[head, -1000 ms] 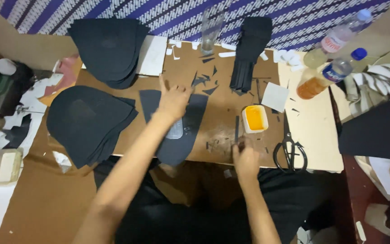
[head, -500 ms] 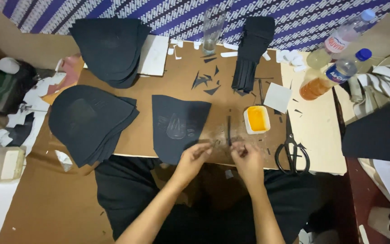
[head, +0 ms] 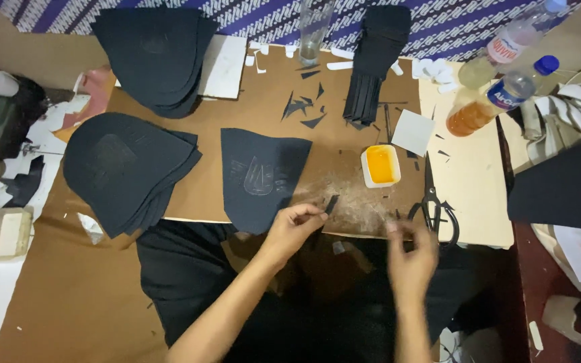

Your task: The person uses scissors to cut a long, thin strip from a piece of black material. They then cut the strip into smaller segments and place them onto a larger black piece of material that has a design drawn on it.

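Your left hand pinches a small dark strip between thumb and fingertips, just past the near edge of the brown cardboard work board. Half a second ago both hands were close together over that edge; now they have drawn apart, and the strip has come with the left hand. Your right hand has moved off to the right and sits below the board's near edge, blurred with motion; its fingers look loosely curled, but you cannot tell whether it holds anything.

On the board, the single black cut panel lies flat in the same place as before, just left of your left hand. The small tray of orange glue stays beyond the strip, toward the board's right side, with the black scissors just right of it on the paler sheet. Two stacks of black panels keep their places on the board's left part, and a bundle of folded black pieces stands at its far edge.
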